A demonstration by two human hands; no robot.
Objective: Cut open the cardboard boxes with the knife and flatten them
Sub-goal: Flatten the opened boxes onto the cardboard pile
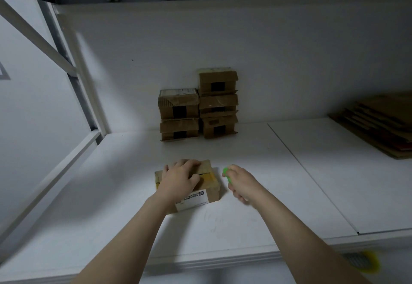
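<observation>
Left hand (180, 179) lies palm-down on the small cardboard box (211, 181), fingers spread flat across its top to the far edge; likely pinning it for the cut. Box sits near the front of the white shelf (256, 212): brown, taped, slightly worn, white label on the near side. More boxes (198, 105) stacked against the back wall. Just right of the box, the green knife (227, 175), gripped in the curled fingers of the right hand (242, 183); blade not discernible. Far right: flattened cardboard (379, 125), piled.
</observation>
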